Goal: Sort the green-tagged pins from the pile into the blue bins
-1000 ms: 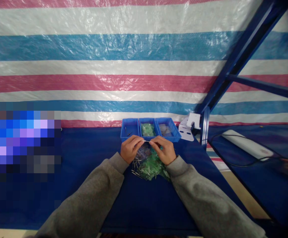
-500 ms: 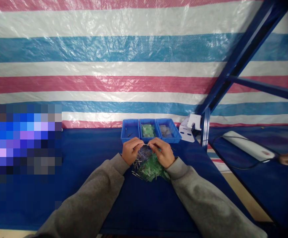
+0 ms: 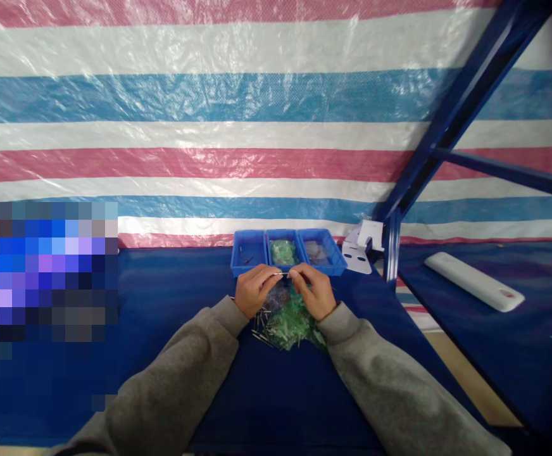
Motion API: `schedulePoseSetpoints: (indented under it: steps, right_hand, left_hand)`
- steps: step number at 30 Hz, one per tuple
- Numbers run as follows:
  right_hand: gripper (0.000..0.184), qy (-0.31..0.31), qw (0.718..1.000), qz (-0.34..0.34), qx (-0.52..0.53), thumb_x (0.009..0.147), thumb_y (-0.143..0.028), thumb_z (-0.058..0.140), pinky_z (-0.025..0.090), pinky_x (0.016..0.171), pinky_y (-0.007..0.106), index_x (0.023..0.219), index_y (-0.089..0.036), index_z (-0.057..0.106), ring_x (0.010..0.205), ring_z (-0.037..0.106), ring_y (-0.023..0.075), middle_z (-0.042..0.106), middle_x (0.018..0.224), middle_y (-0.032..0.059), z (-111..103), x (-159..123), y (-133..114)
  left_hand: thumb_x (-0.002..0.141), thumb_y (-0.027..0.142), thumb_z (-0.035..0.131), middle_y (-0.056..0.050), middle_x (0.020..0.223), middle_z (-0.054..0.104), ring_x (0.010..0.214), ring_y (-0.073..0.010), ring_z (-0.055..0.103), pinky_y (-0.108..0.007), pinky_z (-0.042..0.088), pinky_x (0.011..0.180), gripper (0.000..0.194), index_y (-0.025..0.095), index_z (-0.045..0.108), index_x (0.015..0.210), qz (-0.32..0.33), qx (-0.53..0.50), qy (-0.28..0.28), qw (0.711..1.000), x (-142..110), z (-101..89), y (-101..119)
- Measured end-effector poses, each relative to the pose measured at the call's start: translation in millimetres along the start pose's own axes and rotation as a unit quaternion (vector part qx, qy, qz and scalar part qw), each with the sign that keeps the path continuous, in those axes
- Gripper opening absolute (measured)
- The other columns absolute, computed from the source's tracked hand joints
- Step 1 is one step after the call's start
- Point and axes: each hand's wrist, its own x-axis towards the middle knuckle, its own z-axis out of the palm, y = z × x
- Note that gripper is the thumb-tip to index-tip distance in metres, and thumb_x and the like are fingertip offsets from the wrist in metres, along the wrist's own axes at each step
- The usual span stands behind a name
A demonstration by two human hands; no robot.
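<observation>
Thin silvery metal-looking rod (image 3: 283,273): one, above a heap of green translucent plastic (image 3: 289,324); ends pinched between closed thumb and fingers of my left hand (image 3: 256,290) and right hand (image 3: 314,291). Long white bar (image 3: 475,280), far right: black cable and another person's hand now gone.
</observation>
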Motion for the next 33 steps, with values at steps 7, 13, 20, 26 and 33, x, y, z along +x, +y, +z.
schedulePoseSetpoints:
  steps: [7, 13, 20, 26, 33]
  right_hand:
    - [0.032, -0.009, 1.0, 0.006, 0.001, 0.094, -0.039, 0.04, 0.041, 0.06, 0.026, 0.075, -0.021, 0.058, 0.059, 0.053, 0.0145, 0.054, 0.06, -0.0002, -0.8, 0.0, -1.4]
    - [0.027, -0.001, 1.0, 0.008, 0.011, 0.093, -0.038, 0.042, 0.044, 0.061, 0.027, 0.086, -0.021, 0.062, 0.062, 0.056, 0.0148, 0.06, 0.07, 0.0019, -0.2, -0.5, -0.6]
    - [0.02, 0.007, 1.0, -0.025, 0.01, 0.089, -0.035, 0.051, 0.044, 0.059, 0.027, 0.087, -0.02, 0.063, 0.059, 0.054, 0.013, 0.062, 0.078, 0.003, 0.1, -1.0, 0.8]
    - [0.02, 0.014, 1.0, -0.013, -0.004, 0.09, -0.034, 0.051, 0.044, 0.058, 0.027, 0.084, -0.019, 0.062, 0.06, 0.055, 0.0131, 0.063, 0.075, 0.0026, 1.0, -2.1, 3.8]
    - [0.023, 0.027, 1.0, -0.004, -0.012, 0.091, -0.034, 0.047, 0.046, 0.059, 0.028, 0.096, -0.02, 0.064, 0.064, 0.059, 0.015, 0.065, 0.08, 0.0043, -0.9, -2.5, 3.3]
  left_hand:
    - [0.087, 0.026, 0.056, -0.005, 0.08, 0.071, 0.073, -0.0142, 0.065, -0.027, 0.052, 0.071, 0.015, 0.017, 0.069, 0.087, -0.024, -0.029, 0.031, 0.999, 2.6, -1.0, 0.0]
    - [0.087, 0.028, 0.056, -0.004, 0.075, 0.069, 0.067, -0.0129, 0.062, -0.026, 0.049, 0.067, 0.018, 0.017, 0.068, 0.081, -0.033, -0.012, 0.022, 0.999, 4.4, -2.7, 1.3]
    - [0.087, 0.032, 0.056, -0.001, 0.059, 0.061, 0.054, -0.0099, 0.053, -0.023, 0.044, 0.057, 0.026, 0.016, 0.066, 0.069, -0.028, 0.028, 0.027, 0.999, 4.8, -3.8, -0.7]
    - [0.085, 0.027, 0.059, -0.005, 0.076, 0.07, 0.069, -0.0127, 0.064, -0.024, 0.05, 0.068, 0.015, 0.016, 0.069, 0.082, 0.013, -0.011, 0.041, 0.999, 4.5, -1.0, 2.0]
    - [0.089, 0.023, 0.053, -0.007, 0.093, 0.071, 0.085, -0.0144, 0.065, -0.025, 0.052, 0.075, 0.017, 0.016, 0.066, 0.096, -0.017, -0.032, 0.04, 0.999, 8.5, -5.1, 7.4]
